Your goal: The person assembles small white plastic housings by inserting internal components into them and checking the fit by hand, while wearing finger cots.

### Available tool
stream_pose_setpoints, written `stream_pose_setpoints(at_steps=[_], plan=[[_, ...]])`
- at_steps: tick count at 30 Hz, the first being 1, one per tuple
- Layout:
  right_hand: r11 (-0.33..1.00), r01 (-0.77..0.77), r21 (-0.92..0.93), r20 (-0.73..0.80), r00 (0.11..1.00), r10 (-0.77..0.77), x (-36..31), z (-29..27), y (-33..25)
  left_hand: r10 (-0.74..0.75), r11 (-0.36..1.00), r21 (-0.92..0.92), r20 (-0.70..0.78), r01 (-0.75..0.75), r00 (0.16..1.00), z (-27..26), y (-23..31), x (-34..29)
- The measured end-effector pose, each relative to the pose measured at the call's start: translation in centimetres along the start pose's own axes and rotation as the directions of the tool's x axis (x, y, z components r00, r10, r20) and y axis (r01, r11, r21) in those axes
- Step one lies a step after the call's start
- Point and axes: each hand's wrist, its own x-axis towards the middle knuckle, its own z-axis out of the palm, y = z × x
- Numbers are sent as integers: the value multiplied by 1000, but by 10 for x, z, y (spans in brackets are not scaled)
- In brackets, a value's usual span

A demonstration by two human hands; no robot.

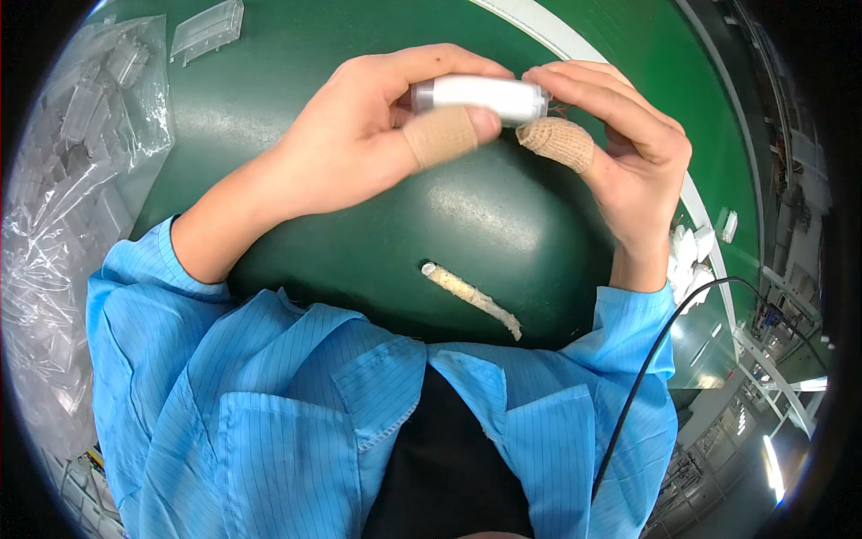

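Observation:
A small white block with clear plastic ends (480, 96) is held up between both hands over the green table. My left hand (359, 130) grips its left part, with the taped thumb along the near side and the fingers behind. At its right end, the fingertips and taped thumb of my right hand (620, 121) close on the clear end. Thin reddish wires (560, 110) show beside that end, partly hidden by the right hand. Motion blurs the block a little, so its details cannot be made out.
A clear plastic bag (81, 180) of transparent plastic parts lies at the left. One clear plastic case (206, 31) rests at the far left. A whitish rolled strip (471, 298) lies near my body. White crumpled pieces (690, 256) sit at the right, beside a black cable (660, 341).

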Motion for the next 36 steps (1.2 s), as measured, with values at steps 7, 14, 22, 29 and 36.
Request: stream_pose_setpoints(at_steps=[7,14,22,29,36], plan=[[988,109,-111,-30,993,-113,-2,1,1,188,982,21,-44,-187,981,1,-11,1],[982,171,-83,46,985,-167,2,-4,2,177,983,-41,14,-176,984,-1,-8,1],[936,246,-253,-23,965,-260,4,8,-6,435,819,451,-83,-356,897,1,-6,4],[838,362,-409,75,928,-364,3,18,-7,39,929,369,-87,-4,995,-2,9,-7],[836,421,-351,149,907,-393,-5,22,-20,-67,990,118,-49,72,997,-3,11,1]])
